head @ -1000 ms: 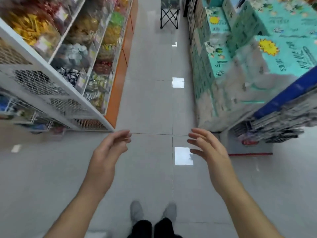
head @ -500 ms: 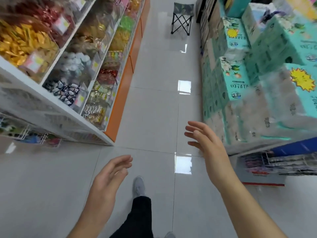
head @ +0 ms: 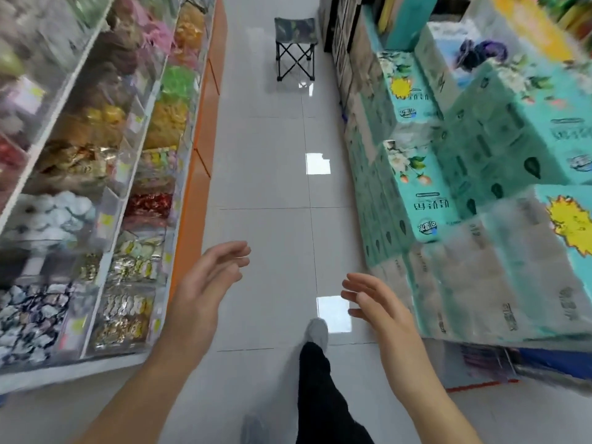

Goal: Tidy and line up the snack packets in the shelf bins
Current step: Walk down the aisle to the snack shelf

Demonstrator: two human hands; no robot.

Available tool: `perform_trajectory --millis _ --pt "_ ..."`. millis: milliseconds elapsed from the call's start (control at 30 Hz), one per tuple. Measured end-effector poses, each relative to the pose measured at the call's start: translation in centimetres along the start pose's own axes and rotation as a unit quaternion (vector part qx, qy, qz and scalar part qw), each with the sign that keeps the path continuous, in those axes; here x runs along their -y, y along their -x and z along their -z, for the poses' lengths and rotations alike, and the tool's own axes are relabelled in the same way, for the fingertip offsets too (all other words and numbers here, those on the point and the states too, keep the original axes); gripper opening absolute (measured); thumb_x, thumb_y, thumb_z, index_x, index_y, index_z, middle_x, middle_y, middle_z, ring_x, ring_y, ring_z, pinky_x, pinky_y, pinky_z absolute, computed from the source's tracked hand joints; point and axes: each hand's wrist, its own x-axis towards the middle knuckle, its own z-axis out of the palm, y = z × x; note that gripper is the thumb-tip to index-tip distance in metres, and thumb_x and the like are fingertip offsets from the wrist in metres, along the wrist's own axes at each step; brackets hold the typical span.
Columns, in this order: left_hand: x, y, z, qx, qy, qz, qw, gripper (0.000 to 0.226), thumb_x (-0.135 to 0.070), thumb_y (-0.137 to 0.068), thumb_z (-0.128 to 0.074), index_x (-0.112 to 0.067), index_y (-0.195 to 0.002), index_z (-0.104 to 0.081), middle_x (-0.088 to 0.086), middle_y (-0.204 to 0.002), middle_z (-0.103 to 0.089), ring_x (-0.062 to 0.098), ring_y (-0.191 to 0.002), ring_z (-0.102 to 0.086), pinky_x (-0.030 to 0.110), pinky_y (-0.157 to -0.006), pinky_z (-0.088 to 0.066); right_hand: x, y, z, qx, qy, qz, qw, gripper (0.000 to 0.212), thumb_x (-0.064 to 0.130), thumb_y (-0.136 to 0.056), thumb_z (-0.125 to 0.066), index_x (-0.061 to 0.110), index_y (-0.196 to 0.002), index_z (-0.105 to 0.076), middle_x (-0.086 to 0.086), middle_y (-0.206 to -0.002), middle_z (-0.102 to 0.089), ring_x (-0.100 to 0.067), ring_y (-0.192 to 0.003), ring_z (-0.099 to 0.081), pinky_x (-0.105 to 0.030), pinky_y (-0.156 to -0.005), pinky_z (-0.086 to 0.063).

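Observation:
Clear shelf bins [head: 105,219] run along the left side of the aisle on a white shelf unit, each filled with loose snack packets: gold-wrapped ones [head: 125,315] nearest me, red ones [head: 149,205] further on, yellow ones [head: 168,123] beyond. My left hand [head: 205,283] floats over the floor just right of the shelf's orange edge, fingers apart, holding nothing. My right hand [head: 381,312] hangs over the aisle floor, also spread and empty. Neither hand touches a bin.
Stacked teal tissue packs [head: 480,193] wall the right side of the aisle. A small folding stool [head: 294,48] stands far down the grey tiled floor [head: 272,174]. My dark trouser leg and grey shoe [head: 317,334] step forward between my hands.
I have walked forward into the aisle; the shelf bins and tissue stacks have come closer. My left hand rose toward the shelf side, and my right hand dropped slightly.

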Motion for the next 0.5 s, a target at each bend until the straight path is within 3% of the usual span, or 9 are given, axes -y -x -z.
perform_trajectory --millis 200,500 --pt "-2.4 -13.0 -2.6 -0.024 0.007 0.028 0.999 0.033 -0.026 -0.095 -0.055 -0.023 -0.125 -0.068 -0.002 -0.127 -0.071 0.019 -0.122 -0.065 0.055 -0.109 -0.045 5.8 -15.5 0.1 0.036 0.003 0.004 0.999 0.036 0.032 -0.090 -0.061 0.023 -0.124 -0.071 0.004 -0.126 -0.073 -0.016 -0.123 -0.066 -0.039 -0.103 -0.051" --pt "-5.6 -30.3 0.1 -0.069 0.024 0.051 0.996 0.035 -0.035 -0.093 -0.058 -0.025 -0.124 -0.070 -0.002 -0.127 -0.071 0.014 -0.123 -0.064 0.054 -0.111 -0.043 19.3 -39.7 -7.3 0.088 0.045 0.057 0.994 0.034 0.034 -0.092 -0.060 0.027 -0.123 -0.071 0.004 -0.129 -0.072 -0.018 -0.125 -0.065 -0.045 -0.106 -0.050"
